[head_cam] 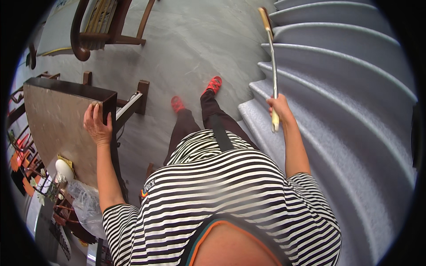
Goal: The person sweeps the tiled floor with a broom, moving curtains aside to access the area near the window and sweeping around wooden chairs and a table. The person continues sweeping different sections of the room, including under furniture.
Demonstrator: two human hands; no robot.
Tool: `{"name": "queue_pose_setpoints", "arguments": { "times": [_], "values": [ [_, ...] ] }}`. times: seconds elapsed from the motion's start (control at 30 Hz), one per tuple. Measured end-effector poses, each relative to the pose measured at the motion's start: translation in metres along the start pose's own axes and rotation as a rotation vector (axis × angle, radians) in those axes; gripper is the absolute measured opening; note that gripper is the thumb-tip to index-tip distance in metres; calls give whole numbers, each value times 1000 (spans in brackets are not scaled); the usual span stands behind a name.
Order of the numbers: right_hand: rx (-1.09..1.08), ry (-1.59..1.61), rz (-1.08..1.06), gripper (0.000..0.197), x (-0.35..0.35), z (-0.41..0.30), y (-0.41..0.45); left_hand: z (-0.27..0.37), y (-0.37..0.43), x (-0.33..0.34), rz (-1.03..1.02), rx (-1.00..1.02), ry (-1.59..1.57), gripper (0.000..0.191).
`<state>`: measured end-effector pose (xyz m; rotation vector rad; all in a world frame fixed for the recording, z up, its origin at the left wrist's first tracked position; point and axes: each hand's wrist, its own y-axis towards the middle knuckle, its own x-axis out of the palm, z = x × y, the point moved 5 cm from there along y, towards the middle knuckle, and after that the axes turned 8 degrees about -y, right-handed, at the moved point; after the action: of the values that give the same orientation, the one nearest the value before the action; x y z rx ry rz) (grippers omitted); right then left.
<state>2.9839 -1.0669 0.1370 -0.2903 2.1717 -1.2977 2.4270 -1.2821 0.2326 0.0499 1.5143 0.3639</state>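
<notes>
My right hand [281, 107] is closed around the pale handle of a long brush [274, 71], near its lower end. The brush's wooden head [265, 19] points away from me, over the floor beside the stair edges; its bristles are hard to make out. My left hand [98, 124] rests on the corner of a table with a brown stone-like top [60, 116] and a dark edge. Its fingers reach the rim, the thumb lies along the side, and nothing is seen held in it.
Curved grey stairs [332, 109] fan out on the right. A wooden chair [128, 40] stands on the grey tiled floor [186, 43] at upper left. On the table's near side are a white rounded object [64, 169], a clear plastic bag [87, 202] and flowers [41, 186].
</notes>
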Motion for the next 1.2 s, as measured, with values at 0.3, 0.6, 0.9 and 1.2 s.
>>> {"name": "queue_pose_setpoints", "arguments": {
  "times": [0.3, 0.6, 0.9, 1.2],
  "values": [
    [82, 623, -443, 18, 117, -126, 61, -5, 2, 4, -11, -4, -25, 65],
    [-313, 62, -602, 39, 64, -71, 1, -14, -7, -2, 20, -26, -77, 65],
    [-495, -1175, 56, 32, 46, 62, -73, -26, -16, -5, 18, -94, -137, 63],
    [-848, -1714, -365, 22, 188, 48, -18, -33, -20, -2, 13, -102, -149, 64]
  ]
}}
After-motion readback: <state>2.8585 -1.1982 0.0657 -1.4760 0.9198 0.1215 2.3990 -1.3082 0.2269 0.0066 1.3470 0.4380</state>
